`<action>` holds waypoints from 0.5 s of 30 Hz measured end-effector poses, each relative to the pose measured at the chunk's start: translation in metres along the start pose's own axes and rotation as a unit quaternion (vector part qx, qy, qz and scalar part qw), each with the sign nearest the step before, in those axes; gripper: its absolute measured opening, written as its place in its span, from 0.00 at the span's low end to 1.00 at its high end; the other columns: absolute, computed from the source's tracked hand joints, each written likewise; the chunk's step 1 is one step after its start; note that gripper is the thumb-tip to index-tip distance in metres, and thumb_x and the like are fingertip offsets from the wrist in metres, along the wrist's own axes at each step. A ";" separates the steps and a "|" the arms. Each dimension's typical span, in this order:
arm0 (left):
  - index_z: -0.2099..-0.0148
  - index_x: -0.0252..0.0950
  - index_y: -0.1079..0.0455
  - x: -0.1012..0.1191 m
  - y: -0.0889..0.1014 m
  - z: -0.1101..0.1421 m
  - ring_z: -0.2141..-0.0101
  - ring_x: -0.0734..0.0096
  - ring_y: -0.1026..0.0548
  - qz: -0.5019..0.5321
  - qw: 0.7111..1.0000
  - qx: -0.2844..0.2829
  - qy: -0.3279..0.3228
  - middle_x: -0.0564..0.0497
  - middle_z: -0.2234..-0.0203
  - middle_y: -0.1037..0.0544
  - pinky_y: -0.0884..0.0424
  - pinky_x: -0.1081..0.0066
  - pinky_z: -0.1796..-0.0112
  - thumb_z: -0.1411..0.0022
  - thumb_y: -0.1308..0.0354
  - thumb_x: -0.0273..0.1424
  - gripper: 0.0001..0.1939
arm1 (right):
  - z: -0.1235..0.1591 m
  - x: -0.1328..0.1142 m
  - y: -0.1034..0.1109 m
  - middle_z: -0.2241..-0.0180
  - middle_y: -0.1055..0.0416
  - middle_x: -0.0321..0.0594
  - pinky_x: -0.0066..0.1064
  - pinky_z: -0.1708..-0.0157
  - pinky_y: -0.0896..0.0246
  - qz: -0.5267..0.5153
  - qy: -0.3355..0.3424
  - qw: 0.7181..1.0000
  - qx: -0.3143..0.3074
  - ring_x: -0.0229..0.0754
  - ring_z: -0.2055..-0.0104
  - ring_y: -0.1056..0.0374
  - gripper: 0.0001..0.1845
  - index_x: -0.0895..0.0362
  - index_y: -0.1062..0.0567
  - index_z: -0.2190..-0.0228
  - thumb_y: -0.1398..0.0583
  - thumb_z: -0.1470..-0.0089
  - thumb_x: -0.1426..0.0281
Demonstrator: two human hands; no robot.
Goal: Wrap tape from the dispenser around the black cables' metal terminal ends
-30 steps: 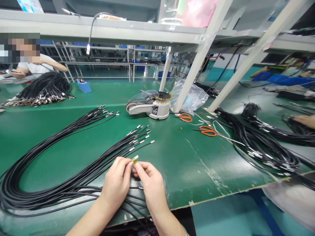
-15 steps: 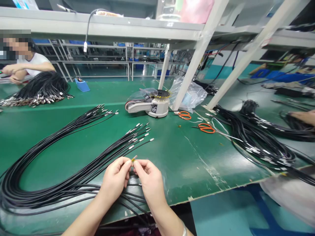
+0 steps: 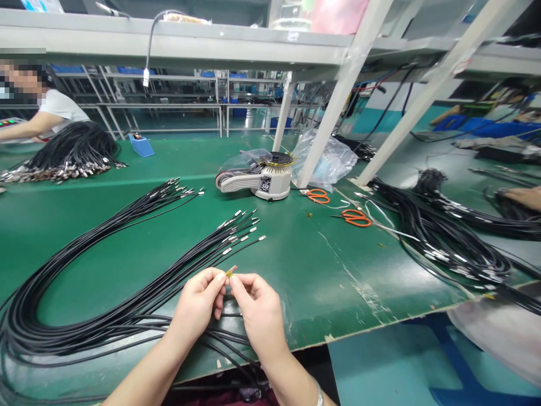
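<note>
Near the front edge of the bench, my left hand [image 3: 198, 301] and my right hand [image 3: 260, 309] meet, thumbs and forefingers pinched together. Between their fingertips pokes a small cable end with a strip of yellow tape [image 3: 230, 273] round it; most of it is hidden by the fingers. Under and beside my hands run loose black cables [image 3: 147, 330]. To the left lies a big U-shaped bundle of black cables [image 3: 63, 259], its silver connectors [image 3: 240, 239] pointing away from me just beyond my hands.
A round white tape dispenser [image 3: 273, 183] stands mid-bench. Right of it lie orange-handled scissors [image 3: 318, 195] and a second orange pair [image 3: 355, 217]. White posts [image 3: 325, 101] hold a shelf overhead. More black cables [image 3: 448, 242] lie right. A co-worker [image 3: 63, 110] sits far left behind a cable heap [image 3: 80, 149].
My hands stay almost in place, with slightly more yellow tape showing at the fingertips. The co-worker on the left has leaned and stretched an arm to the left.
</note>
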State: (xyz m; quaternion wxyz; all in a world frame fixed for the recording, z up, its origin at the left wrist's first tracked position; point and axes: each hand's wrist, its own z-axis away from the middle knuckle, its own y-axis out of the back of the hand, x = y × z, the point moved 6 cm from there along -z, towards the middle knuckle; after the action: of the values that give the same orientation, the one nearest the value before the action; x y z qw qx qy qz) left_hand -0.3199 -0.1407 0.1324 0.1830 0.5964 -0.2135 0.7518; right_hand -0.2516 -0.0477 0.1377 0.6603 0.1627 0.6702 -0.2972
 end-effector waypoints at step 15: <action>0.76 0.31 0.34 0.005 -0.006 0.001 0.89 0.85 0.44 0.179 0.965 -0.180 0.063 0.58 0.86 0.37 0.45 0.80 0.88 0.48 0.40 0.34 0.12 | -0.003 -0.001 -0.001 0.74 0.27 0.37 0.30 0.66 0.37 -0.021 0.026 0.998 -0.047 0.39 0.70 0.32 0.05 0.58 0.25 0.75 0.38 0.52 0.69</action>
State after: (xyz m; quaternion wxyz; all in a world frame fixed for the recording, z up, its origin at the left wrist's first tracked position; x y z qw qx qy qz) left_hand -0.3167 -0.1359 0.1386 0.1630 0.4570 -0.4366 0.7576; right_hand -0.2547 -0.0469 0.1386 0.6432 0.1245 0.7036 -0.2751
